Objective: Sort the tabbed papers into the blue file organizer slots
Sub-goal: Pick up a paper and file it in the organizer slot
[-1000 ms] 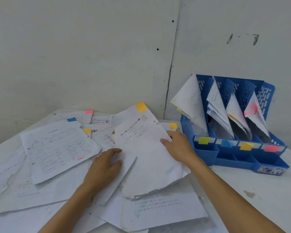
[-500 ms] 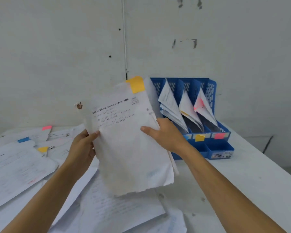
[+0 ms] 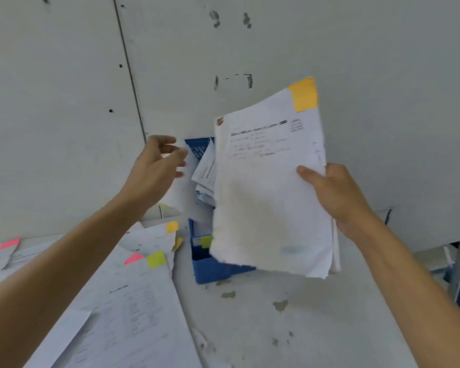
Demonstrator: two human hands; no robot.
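While the right hand (image 3: 337, 197) grips a sheaf of tabbed papers (image 3: 266, 197) by its right edge, thumb curled over the front sheet and fingers hidden behind, the sheaf hangs upright in the air, clear of the table (image 3: 276, 328). An orange tab (image 3: 304, 94) sits at the sheaf's upper corner, above the thumb. Behind the held sheaf and mostly hidden by it stands the blue file organizer (image 3: 213, 269). Only its left end shows, left of the grip, with a yellow-green label (image 3: 206, 241) on its front lip. Filed papers (image 3: 206, 166) lean in the slots that show. The left hand (image 3: 154, 171) is raised just left of these, fingers apart and loosely curved, clamped on nothing. Whether its fingertips touch the white sheet behind them cannot be told. Lower and further left of both hands, loose papers (image 3: 128, 301) lie spread on the table, carrying pink, green and orange tabs.
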